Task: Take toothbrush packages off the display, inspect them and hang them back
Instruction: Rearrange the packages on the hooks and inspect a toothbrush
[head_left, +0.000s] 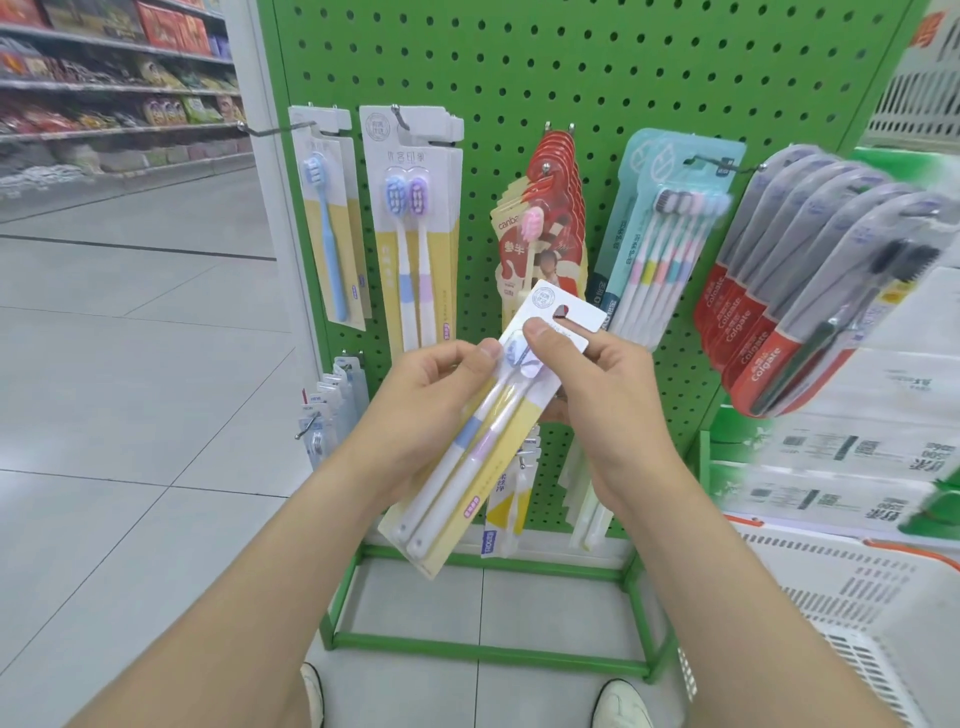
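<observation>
Currently white-and-yellow card 2-toothbrush package (483, 457) is off the green pegboard display (623, 78), tilted before it; left grip (431, 395) pinches its edge, right grip (587, 384) pinches its top. Brush heads (513, 357) partly covered by both grips.

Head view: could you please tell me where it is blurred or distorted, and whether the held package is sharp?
In the head view, the two-brush package held by the left hand and right hand is fairly sharp; the Colgate packs at the right edge are smeared; the store shelves at far left are soft; the wide lens makes the pegboard edges lean.
</observation>
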